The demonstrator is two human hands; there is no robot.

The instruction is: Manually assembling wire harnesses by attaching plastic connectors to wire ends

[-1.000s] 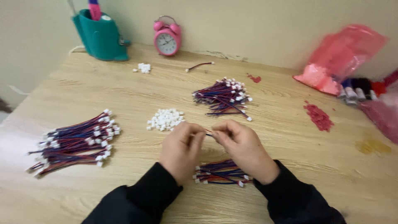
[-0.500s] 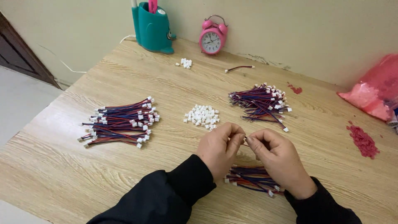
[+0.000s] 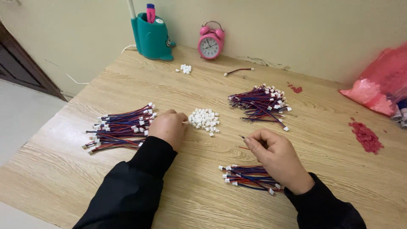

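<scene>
Left hand (image 3: 168, 127) is laid on the wooden tabletop (image 3: 322, 140), fingers curled narrow, tips touching the left edge of the pile of small white connectors (image 3: 204, 120); whether a connector is pinched cannot be told. Right hand (image 3: 275, 157) is held just above the tabletop, fingers closed on a thin red-and-black wire (image 3: 242, 137) whose tip sticks out to the left of the thumb. A small bundle of wires with white plugs (image 3: 248, 176) is seen just below the right hand, partly hidden by the wrist. A large bundle of red-blue wires (image 3: 116, 126) is lying just beside the left hand, on its left. Another bundle of wires (image 3: 259, 103) is placed farther back, right of the connector pile. At the rear edge a teal pen holder (image 3: 150, 39), a pink alarm clock (image 3: 210, 43), a few loose white connectors (image 3: 185, 68) and a single wire (image 3: 238, 71) are seen. Pink plastic bags (image 3: 381, 85) and red scraps (image 3: 366, 136) are at the right side. Black sleeves (image 3: 135, 186) are worn.
</scene>
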